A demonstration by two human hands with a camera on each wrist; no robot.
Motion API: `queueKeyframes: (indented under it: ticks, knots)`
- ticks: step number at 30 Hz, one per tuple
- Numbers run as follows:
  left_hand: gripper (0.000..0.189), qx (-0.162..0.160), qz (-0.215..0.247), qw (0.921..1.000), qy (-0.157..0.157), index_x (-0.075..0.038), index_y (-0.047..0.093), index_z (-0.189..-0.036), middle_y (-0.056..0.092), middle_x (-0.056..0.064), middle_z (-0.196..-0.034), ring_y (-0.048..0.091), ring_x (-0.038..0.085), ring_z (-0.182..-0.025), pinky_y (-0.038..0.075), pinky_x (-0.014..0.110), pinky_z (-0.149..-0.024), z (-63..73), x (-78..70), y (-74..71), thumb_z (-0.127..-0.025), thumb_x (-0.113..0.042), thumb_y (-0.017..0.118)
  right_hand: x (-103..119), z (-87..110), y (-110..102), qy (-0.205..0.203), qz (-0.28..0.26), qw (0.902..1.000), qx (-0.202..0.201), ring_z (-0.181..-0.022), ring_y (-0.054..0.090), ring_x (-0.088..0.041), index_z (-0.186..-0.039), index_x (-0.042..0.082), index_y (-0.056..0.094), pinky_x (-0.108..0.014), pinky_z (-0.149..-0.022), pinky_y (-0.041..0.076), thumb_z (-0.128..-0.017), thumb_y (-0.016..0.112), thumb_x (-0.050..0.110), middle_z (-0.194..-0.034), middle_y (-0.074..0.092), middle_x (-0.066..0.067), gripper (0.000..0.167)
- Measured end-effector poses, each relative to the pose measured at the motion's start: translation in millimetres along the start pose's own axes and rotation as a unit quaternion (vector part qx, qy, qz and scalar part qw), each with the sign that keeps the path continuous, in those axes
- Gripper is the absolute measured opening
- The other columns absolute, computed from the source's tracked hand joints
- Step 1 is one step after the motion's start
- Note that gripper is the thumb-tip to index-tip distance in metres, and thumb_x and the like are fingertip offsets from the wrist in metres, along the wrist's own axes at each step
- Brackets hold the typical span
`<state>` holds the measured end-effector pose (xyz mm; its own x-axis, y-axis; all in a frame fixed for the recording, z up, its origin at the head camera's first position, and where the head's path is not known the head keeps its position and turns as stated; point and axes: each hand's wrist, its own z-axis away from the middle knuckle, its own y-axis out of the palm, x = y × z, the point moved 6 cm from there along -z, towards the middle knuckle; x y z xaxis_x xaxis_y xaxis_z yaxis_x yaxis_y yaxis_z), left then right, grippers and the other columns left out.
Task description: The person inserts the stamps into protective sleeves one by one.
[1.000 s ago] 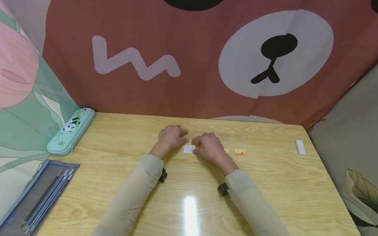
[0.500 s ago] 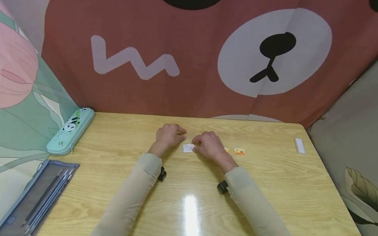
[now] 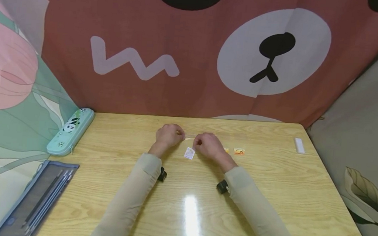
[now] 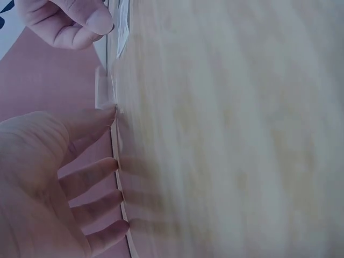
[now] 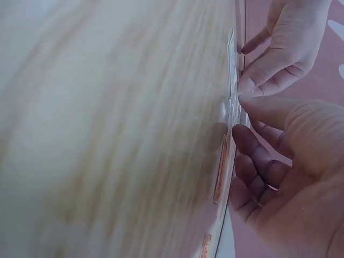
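Observation:
A small strip of clear plastic film spans the gap between both hands, just above the table. My left hand pinches one end with thumb and forefinger; in the left wrist view the film rises from those tips while the other fingers spread loosely. At the opposite end, my right hand pinches the film, its remaining fingers curled. Below the film a small white printed card lies slightly turned on the table. Right of it are two small orange-yellow cards, the nearer one partly hidden by the right hand, the other in full view.
A white eraser-like block lies at the table's right. To the left are a mint panda pencil case and a blue mesh pouch with pencils. A printed curtain hangs behind the table's back edge.
The white card has turned and slid slightly toward the person, out of the right hand's fingers. The clear film now shows stretched between the two hands, whose fingers have closed on it.

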<state>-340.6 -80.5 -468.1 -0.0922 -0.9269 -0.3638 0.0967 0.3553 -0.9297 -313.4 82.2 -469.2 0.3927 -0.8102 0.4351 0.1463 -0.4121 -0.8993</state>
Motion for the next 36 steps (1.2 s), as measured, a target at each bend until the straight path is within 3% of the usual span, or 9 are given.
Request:
queueKeyframes:
  ticks: [3, 7, 9, 14, 20, 23, 28, 32, 36]
  knots:
    - [0.009, -0.004, 0.011, 0.9999, -0.002, -0.030, 0.078, -0.094, 0.075, -0.002, -0.114, 0.068, 0.026, -0.110, 0.054, 0.047, -0.091, 0.8, 1.2, -0.1, -0.090, -0.038, 0.075, 1, 0.1, 1, -0.010, -0.004, 0.9999, 0.012, -0.093, 0.067, -0.017, -0.090, 0.020, 0.076, -0.037, -0.089, 0.054, -0.088, 0.074, 0.013, -0.092, 0.075, 0.003, 0.008]
    - [0.013, 0.001, 0.017, 0.9998, -0.005, -0.029, 0.078, -0.101, 0.074, -0.002, -0.119, 0.067, 0.026, -0.113, 0.053, 0.048, -0.093, 1.5, 3.8, 1.0, -0.091, -0.037, 0.075, 5, 0.6, 4, -0.035, -0.003, 0.9981, 0.051, -0.102, 0.068, -0.021, -0.112, 0.019, 0.077, -0.039, -0.094, 0.055, -0.087, 0.080, 0.017, -0.106, 0.077, 0.000, 0.025]
    - [0.020, 0.007, 0.015, 0.9998, -0.006, -0.030, 0.077, -0.109, 0.072, -0.002, -0.126, 0.065, 0.027, -0.118, 0.053, 0.048, -0.095, 1.6, 4.8, 1.5, -0.091, -0.038, 0.075, 7, 1.2, 5, -0.047, -0.002, 0.9968, 0.065, -0.104, 0.068, -0.022, -0.116, 0.020, 0.077, -0.041, -0.096, 0.055, -0.087, 0.080, 0.018, -0.110, 0.077, 0.001, 0.030]
    - [0.031, 0.014, 0.012, 0.9998, -0.003, -0.032, 0.074, -0.122, 0.067, -0.003, -0.137, 0.062, 0.029, -0.126, 0.053, 0.049, -0.097, 1.8, 5.6, 1.7, -0.091, -0.038, 0.074, 11, 1.7, 4, -0.058, -0.002, 0.9960, 0.068, -0.100, 0.066, -0.020, -0.102, 0.020, 0.079, -0.039, -0.096, 0.053, -0.089, 0.078, 0.016, -0.100, 0.077, 0.006, 0.013]
    - [0.018, 0.006, 0.020, 0.9998, -0.003, -0.031, 0.077, -0.107, 0.073, -0.001, -0.120, 0.066, 0.026, -0.114, 0.053, 0.046, -0.090, 1.8, 5.4, 0.8, -0.090, -0.037, 0.076, 13, 1.7, 3, -0.032, 0.003, 0.9974, 0.065, -0.100, 0.067, -0.018, -0.091, 0.020, 0.079, -0.038, -0.096, 0.053, -0.090, 0.076, 0.016, -0.094, 0.076, 0.007, 0.005]
    - [0.018, 0.008, 0.024, 0.9997, -0.004, -0.030, 0.076, -0.107, 0.073, -0.001, -0.119, 0.066, 0.027, -0.114, 0.053, 0.047, -0.091, 1.9, 5.9, 1.2, -0.090, -0.037, 0.075, 13, 1.5, 3, -0.006, -0.001, 0.9977, 0.068, -0.103, 0.069, -0.019, -0.094, 0.019, 0.079, -0.039, -0.096, 0.054, -0.090, 0.076, 0.020, -0.097, 0.077, 0.005, 0.005]
    - [0.032, 0.014, 0.030, 0.9995, -0.004, -0.028, 0.074, -0.122, 0.069, -0.002, -0.133, 0.062, 0.028, -0.125, 0.053, 0.049, -0.097, 2.0, 6.2, 0.6, -0.091, -0.037, 0.075, 13, -0.3, 0, 0.030, -0.018, 0.9977, 0.057, -0.105, 0.069, -0.021, -0.102, 0.016, 0.079, -0.039, -0.096, 0.054, -0.090, 0.077, 0.023, -0.103, 0.078, 0.002, 0.014]
    - [0.034, 0.019, 0.021, 0.9996, 0.003, -0.030, 0.073, -0.125, 0.066, -0.004, -0.138, 0.061, 0.028, -0.128, 0.053, 0.050, -0.099, 2.1, 5.5, 0.3, -0.092, -0.037, 0.074, 14, -1.0, 2, 0.027, -0.026, 0.9962, 0.079, -0.103, 0.069, -0.020, -0.114, 0.018, 0.077, -0.041, -0.095, 0.055, -0.090, 0.077, 0.019, -0.106, 0.077, -0.002, 0.024]
    - [0.032, 0.024, 0.011, 0.9996, 0.010, -0.033, 0.073, -0.125, 0.064, -0.005, -0.140, 0.060, 0.028, -0.129, 0.053, 0.050, -0.097, 2.3, 5.6, 1.3, -0.094, -0.036, 0.072, 14, -0.4, 6, 0.007, -0.011, 0.9934, 0.114, -0.098, 0.067, -0.018, -0.125, 0.025, 0.073, -0.051, -0.103, 0.049, -0.091, 0.076, 0.013, -0.100, 0.075, 0.000, 0.036]
